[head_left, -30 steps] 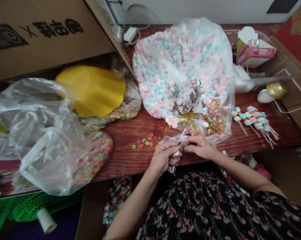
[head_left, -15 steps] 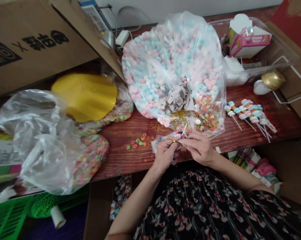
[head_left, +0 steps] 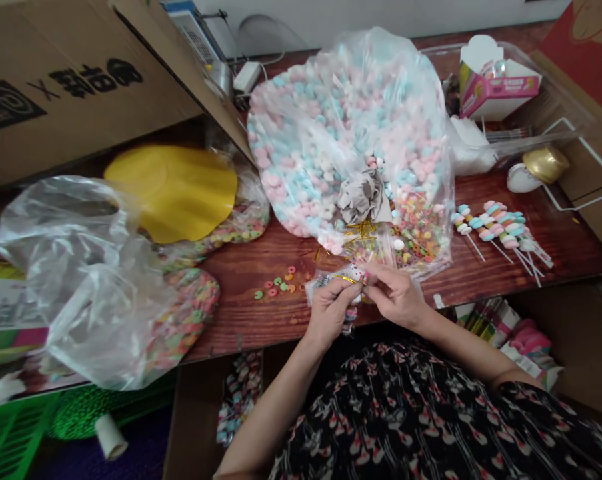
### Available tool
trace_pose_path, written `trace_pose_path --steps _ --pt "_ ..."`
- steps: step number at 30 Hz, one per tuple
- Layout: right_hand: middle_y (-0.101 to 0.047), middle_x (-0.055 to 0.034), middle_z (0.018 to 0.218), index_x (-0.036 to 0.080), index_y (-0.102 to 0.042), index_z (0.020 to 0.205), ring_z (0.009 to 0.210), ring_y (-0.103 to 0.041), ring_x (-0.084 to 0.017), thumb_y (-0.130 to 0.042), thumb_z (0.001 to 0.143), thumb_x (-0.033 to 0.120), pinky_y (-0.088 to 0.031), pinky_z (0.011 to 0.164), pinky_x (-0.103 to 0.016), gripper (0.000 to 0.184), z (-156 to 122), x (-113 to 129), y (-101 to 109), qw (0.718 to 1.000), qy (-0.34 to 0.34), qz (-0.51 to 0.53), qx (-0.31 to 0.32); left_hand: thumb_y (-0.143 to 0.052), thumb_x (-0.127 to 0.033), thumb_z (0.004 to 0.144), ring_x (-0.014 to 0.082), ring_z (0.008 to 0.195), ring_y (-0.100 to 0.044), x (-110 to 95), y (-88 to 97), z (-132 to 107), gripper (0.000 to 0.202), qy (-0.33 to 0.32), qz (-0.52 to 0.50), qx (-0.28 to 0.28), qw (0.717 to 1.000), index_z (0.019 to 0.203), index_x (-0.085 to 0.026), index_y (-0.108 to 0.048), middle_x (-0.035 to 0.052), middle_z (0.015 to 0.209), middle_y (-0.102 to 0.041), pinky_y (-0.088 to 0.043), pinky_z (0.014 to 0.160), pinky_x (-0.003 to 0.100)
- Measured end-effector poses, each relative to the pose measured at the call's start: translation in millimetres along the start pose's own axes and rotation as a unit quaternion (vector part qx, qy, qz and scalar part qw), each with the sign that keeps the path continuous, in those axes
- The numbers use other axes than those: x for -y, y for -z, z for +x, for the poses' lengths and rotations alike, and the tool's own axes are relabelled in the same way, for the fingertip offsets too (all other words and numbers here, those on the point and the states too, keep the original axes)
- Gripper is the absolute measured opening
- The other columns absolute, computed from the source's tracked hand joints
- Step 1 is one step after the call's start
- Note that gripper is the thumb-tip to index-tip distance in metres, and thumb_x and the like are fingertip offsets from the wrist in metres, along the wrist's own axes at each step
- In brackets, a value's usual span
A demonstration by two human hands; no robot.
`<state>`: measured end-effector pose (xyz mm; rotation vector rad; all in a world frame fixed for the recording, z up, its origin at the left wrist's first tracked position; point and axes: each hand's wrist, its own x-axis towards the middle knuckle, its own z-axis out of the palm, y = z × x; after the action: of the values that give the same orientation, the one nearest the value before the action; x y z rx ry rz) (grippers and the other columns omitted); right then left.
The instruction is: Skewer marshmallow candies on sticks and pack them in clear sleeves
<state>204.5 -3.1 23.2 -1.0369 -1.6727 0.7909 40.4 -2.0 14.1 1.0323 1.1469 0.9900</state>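
Note:
Close together at the table's front edge, both hands work on a small clear-wrapped marshmallow skewer [head_left: 349, 319], mostly hidden by the fingers; colourful pieces show below them. My left hand [head_left: 329, 308] is closed, pinching a thin gold twist tie [head_left: 345, 278] at the wrapper's neck. My right hand [head_left: 398, 295] is closed too, its fingertips pressed together at the same neck; exactly what they grip there is partly hidden. Just beyond lie more gold twist ties [head_left: 361, 231] and a clear bag of ring-shaped cereal [head_left: 418, 233]. Several loose cereal rings [head_left: 282, 285] lie to the left.
A large bag of pastel marshmallows [head_left: 301, 133] fills the table's middle, with crumpled grey paper [head_left: 363, 197] on it. Finished-looking marshmallow skewers [head_left: 501, 220] lie right, near a clear tray [head_left: 561, 127]. Left are a yellow sheet [head_left: 175, 190], a plastic bag [head_left: 91, 287] and a cardboard box [head_left: 81, 40].
My right fingers have moved slightly up and curled in around the wrapper's neck, covering the white stick seen before. The gold tie now arcs above my left thumb. The view has shifted slightly.

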Motion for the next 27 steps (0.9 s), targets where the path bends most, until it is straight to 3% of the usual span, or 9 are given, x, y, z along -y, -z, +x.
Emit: trace_pose_path --steps 2,5,7,11,18,23,27 --pt "-0.06 0.0022 0.071 0.019 -0.057 0.121 0.063 -0.053 -0.01 -0.058 0.082 0.015 -0.046 0.062 -0.024 0.039 -5 0 -5 0.999 -0.03 0.014 -0.035 -0.072 -0.033 0.077 0.006 0.051 -0.046 0 1.1 0 0.017 0.005 -0.004 -0.003 1.0 0.07 -0.017 -0.072 -0.0024 0.06 -0.057 -0.039 0.048 0.018" --pt "-0.057 0.0033 0.069 0.019 -0.058 0.099 0.06 -0.051 -0.009 -0.062 0.081 0.021 -0.043 0.058 -0.022 0.018 -10 -2 -10 0.989 -0.107 0.094 -0.049 -0.072 -0.033 0.077 0.0061 0.052 -0.047 -1 2.8 1 0.018 -0.015 0.013 -0.003 1.0 0.068 -0.017 -0.071 -0.0023 0.06 -0.057 -0.041 0.049 0.018" --pt "-0.056 0.0031 0.068 0.018 -0.058 0.084 0.06 -0.05 -0.009 -0.062 0.081 0.025 -0.042 0.058 -0.021 0.009 -9 -3 -11 0.972 -0.172 0.158 -0.025 -0.072 -0.034 0.077 0.0062 0.051 -0.047 -3 3.6 1 0.02 -0.026 0.034 0.002 0.999 0.068 -0.017 -0.071 -0.002 0.061 -0.056 -0.041 0.048 0.018" --pt "-0.052 0.0038 0.062 0.017 -0.057 0.07 0.058 -0.046 -0.009 -0.063 0.079 0.03 -0.039 0.057 -0.022 0.017 1 -9 -2 0.945 -0.241 0.212 0.061 -0.071 -0.037 0.077 0.0056 0.047 -0.046 -10 4.1 1 0.025 -0.026 0.078 0.024 0.996 0.065 -0.016 -0.069 -0.0021 0.057 -0.055 -0.038 0.043 0.017" --pt "-0.05 0.0036 0.065 0.016 -0.055 0.07 0.061 -0.044 -0.009 -0.058 0.078 0.026 -0.036 0.061 -0.023 0.014 12 -19 21 0.939 -0.203 0.143 0.24 -0.072 -0.042 0.074 0.0042 0.038 -0.041 -10 4.2 0 0.029 0.084 0.022 0.08 0.993 0.066 -0.015 -0.065 -0.0038 0.051 -0.052 -0.032 0.036 0.016" --pt "-0.051 0.0042 0.065 0.015 -0.055 0.07 0.062 -0.044 -0.009 -0.058 0.077 0.022 -0.035 0.061 -0.021 0.01 11 -24 30 0.936 -0.179 0.111 0.281 -0.073 -0.043 0.074 0.0042 0.042 -0.041 -7 2.3 -1 0.03 0.075 0.033 0.086 0.993 0.067 -0.015 -0.067 -0.0025 0.058 -0.053 -0.034 0.038 0.017" --pt "-0.049 0.0052 0.064 0.015 -0.056 0.073 0.059 -0.041 -0.008 -0.059 0.079 0.025 -0.034 0.058 -0.02 0.012 8 -23 29 0.934 -0.197 0.115 0.273 -0.072 -0.039 0.076 0.0054 0.048 -0.044 -9 0.5 1 0.025 0.031 0.037 0.097 0.994 0.068 -0.016 -0.069 -0.0022 0.06 -0.053 -0.036 0.044 0.018"
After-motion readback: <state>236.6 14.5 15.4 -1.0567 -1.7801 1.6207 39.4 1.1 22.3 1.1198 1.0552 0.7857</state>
